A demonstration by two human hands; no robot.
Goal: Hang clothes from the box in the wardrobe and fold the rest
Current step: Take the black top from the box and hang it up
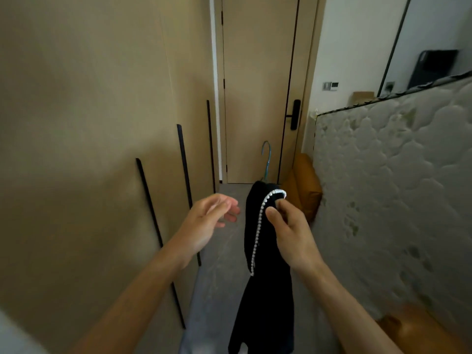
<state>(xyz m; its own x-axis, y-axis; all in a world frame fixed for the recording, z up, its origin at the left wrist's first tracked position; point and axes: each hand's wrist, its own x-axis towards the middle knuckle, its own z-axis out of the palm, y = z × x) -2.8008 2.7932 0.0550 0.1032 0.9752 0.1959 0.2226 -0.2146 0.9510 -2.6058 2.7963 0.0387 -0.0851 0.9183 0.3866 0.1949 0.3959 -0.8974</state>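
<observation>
A black garment (265, 290) with a line of white beads along its edge hangs on a blue hanger (267, 159), whose hook points up in front of the door. My right hand (288, 231) pinches the garment near its top, at the beaded edge. My left hand (207, 223) hovers just left of the garment with relaxed fingers and holds nothing. The wardrobe (102, 123) stands along the left, its beige doors closed, with long black handles (184, 159).
A closed beige door (258, 98) with a black lock handle (295, 118) ends the narrow grey-floored passage. On the right leans a white quilted mattress (396, 187), with orange cushions (304, 190) behind and below it.
</observation>
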